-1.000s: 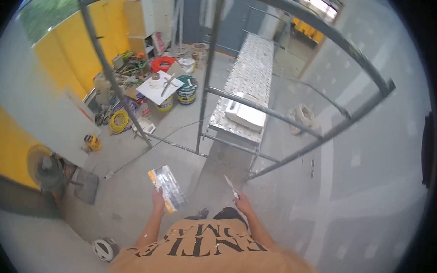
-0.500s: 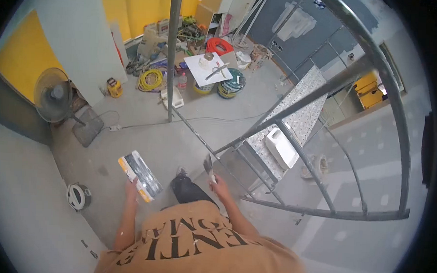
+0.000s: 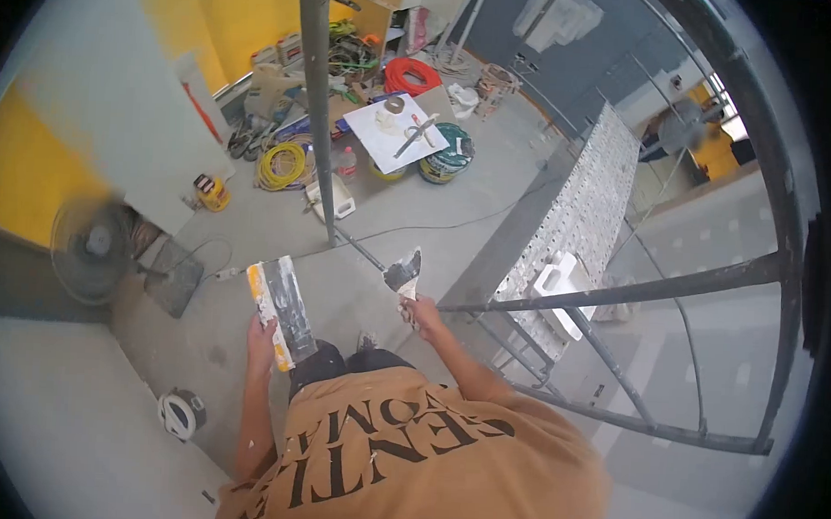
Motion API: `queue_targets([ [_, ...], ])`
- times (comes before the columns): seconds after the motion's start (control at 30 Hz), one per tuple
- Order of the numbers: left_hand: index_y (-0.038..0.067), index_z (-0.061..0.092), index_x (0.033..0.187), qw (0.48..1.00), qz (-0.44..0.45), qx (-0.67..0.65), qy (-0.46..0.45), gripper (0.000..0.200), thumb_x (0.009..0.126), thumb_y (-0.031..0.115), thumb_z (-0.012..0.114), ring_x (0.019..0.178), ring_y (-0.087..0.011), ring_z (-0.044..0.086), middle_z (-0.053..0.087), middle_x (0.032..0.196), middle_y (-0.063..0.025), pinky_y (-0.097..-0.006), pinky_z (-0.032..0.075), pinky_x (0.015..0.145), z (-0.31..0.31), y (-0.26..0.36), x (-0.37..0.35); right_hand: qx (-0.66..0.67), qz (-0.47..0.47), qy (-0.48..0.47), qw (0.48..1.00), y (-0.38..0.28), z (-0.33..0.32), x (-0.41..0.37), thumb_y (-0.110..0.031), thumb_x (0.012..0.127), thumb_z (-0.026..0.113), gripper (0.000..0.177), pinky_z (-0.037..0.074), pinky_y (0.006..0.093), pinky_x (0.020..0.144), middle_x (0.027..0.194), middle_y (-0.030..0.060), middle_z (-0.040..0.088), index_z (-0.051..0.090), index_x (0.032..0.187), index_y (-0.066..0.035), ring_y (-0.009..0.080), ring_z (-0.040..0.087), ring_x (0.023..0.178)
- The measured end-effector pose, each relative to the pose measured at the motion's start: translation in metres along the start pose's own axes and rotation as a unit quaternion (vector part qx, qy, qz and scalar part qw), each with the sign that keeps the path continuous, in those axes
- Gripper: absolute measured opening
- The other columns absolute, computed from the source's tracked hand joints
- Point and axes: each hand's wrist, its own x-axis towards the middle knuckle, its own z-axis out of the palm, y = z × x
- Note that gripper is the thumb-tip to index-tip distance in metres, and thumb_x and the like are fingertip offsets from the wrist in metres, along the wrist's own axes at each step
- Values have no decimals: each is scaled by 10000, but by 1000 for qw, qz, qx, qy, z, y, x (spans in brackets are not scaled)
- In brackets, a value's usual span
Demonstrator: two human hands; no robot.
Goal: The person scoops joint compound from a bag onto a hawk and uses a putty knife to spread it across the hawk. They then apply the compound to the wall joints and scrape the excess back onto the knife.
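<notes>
My left hand (image 3: pixel 262 342) is closed around the yellow-and-white edge of a wide plastering blade (image 3: pixel 295 302), its grey face smeared with white compound. In my right hand (image 3: pixel 421 316) is a putty knife (image 3: pixel 404 274), gripped by its whitened handle with the metal blade pointing up and away. The two tools are apart, held in front of my body. Just beyond the putty knife runs a metal scaffold bar (image 3: pixel 360 248). A white plastic tray (image 3: pixel 557 282) rests on the scaffold platform (image 3: pixel 566 220) to the right of my right hand.
Scaffold tubes (image 3: pixel 316 116) stand ahead and curve along the right. A fan (image 3: pixel 92 245) is at the left, its cable crossing the floor. Ahead are a white board (image 3: pixel 393 133) on buckets, a yellow hose coil (image 3: pixel 282 166) and an orange one (image 3: pixel 410 77). A tape roll (image 3: pixel 179 416) lies lower left.
The view has shifted as I moved. The putty knife has been raised and turned so its blade face shows. The wide blade has turned more upright and come closer to the putty knife.
</notes>
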Motion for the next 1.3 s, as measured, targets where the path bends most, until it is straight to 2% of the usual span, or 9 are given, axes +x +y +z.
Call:
queue_targets([
  [0.13,-60,536,1282,980,26,177,-90,376,950,112,579,1092,-215,592,639,1177,-170,-337,434,965,1,31,58,-48,-31,67,996,-11,-9,26,-199,917,628,172,375,257,448,694,28,607,639,926,-28,95,518,518],
  [0.2,-79,542,1270,954,122,245,-118,411,934,150,596,1120,-311,604,638,1181,-237,-371,434,983,7,33,91,-100,-43,128,986,-8,-24,37,-233,919,624,215,351,266,414,658,29,590,638,912,-19,95,500,489],
  [0.27,-59,556,1261,927,172,307,-129,380,951,157,584,1084,-289,612,648,1173,-201,-369,440,972,13,36,125,-14,-88,193,977,-11,-22,33,-219,907,635,206,325,275,391,616,26,569,635,877,-15,94,474,460],
  [0.33,-68,508,1334,882,208,388,-167,482,933,189,582,1177,-421,566,604,1249,-277,-424,426,1015,23,70,135,10,-122,279,953,-4,-23,32,-195,891,646,175,304,276,381,592,12,553,636,857,-24,95,456,440],
  [0.6,-28,535,1299,811,301,411,-287,374,959,128,546,1157,-422,559,595,1243,-257,-426,433,988,72,170,159,56,-165,415,893,-22,-18,2,-190,842,708,194,317,286,413,565,13,551,662,751,-25,80,474,463],
  [0.7,-26,528,1310,807,275,425,-303,381,963,131,543,1169,-431,538,566,1269,-268,-439,418,1001,90,180,168,-77,-179,497,846,12,-64,65,-233,837,731,281,391,326,486,597,45,598,671,741,23,121,524,521],
  [0.8,-33,529,1303,757,412,427,-275,378,961,128,545,1160,-429,523,547,1252,-277,-449,405,1002,106,173,185,170,-198,393,882,-61,-25,44,-173,869,707,180,341,268,455,614,-7,591,694,795,-9,82,478,489],
  [1.13,-43,536,1278,753,274,498,-333,373,955,141,567,1177,-447,496,516,1298,-266,-449,368,1042,177,159,230,264,-209,327,883,-127,-41,224,-183,911,673,190,395,272,492,736,19,635,673,939,4,88,523,563],
  [1.3,-49,546,1261,777,218,491,-328,366,953,146,587,1259,-450,455,523,1313,-276,-438,320,1095,280,140,289,246,-128,331,902,-129,-118,335,-252,915,675,229,381,285,468,696,6,597,676,946,-25,88,510,545],
])
